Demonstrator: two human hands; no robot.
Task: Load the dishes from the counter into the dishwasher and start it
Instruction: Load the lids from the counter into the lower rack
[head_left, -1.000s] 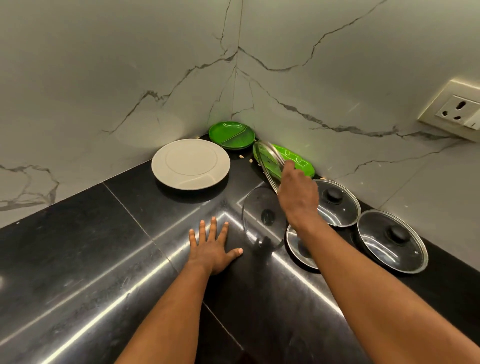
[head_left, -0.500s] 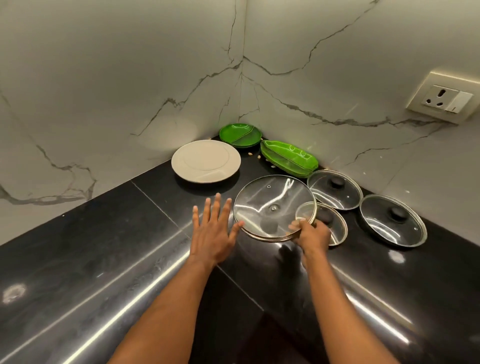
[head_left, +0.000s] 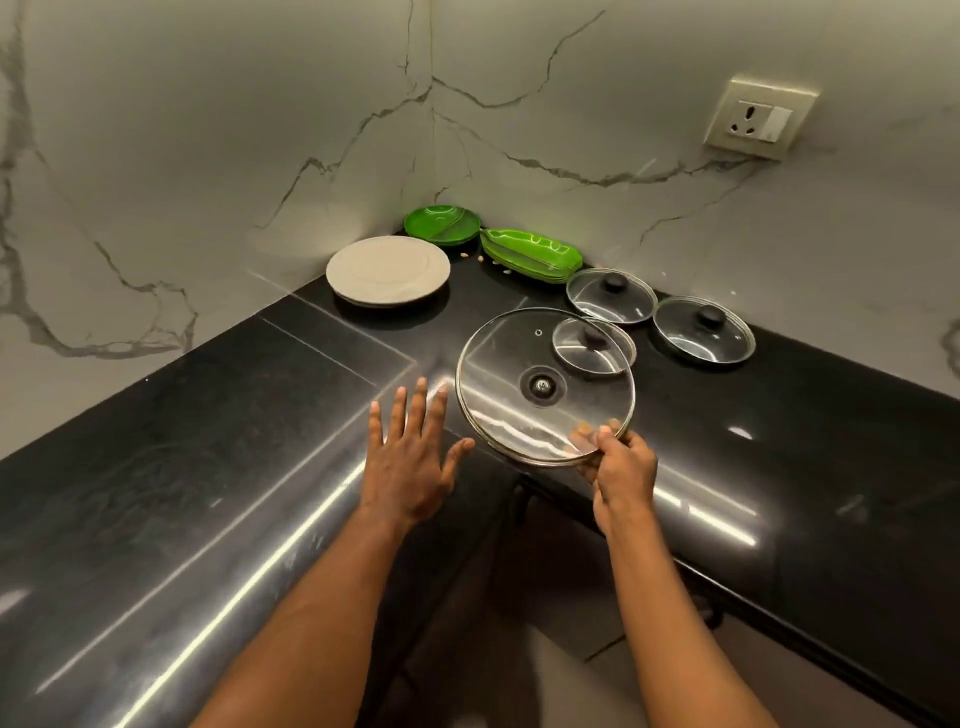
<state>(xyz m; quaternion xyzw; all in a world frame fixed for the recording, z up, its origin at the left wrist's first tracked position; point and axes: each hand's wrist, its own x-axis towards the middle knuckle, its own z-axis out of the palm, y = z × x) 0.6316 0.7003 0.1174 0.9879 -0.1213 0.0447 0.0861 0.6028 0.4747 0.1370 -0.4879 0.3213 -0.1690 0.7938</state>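
Item: large glass lid (head_left: 540, 395), held above the counter (head_left: 208, 467) at its inner front corner.
My right hand (head_left: 621, 470) pinches the lid's near rim. My left hand (head_left: 410, 467) is spread wide, fingers straight, holding nothing, just beside the lid's left rim. In the back corner: white plate (head_left: 387, 270), round green dish (head_left: 441, 224), green leaf-shaped tray (head_left: 530, 254). Beyond the held lid: three smaller glass lids (head_left: 704, 332).

Lifted the glass lid (head_left: 543, 385) and drew it nearer.
Gone from the far spot by the green tray (head_left: 530, 252); now pinched at its near rim in the right hand (head_left: 623, 470), tipped up over the counter's (head_left: 208, 467) near edge. Raised the left hand (head_left: 410, 462) off the counter, fingers spread, just left of the lid.
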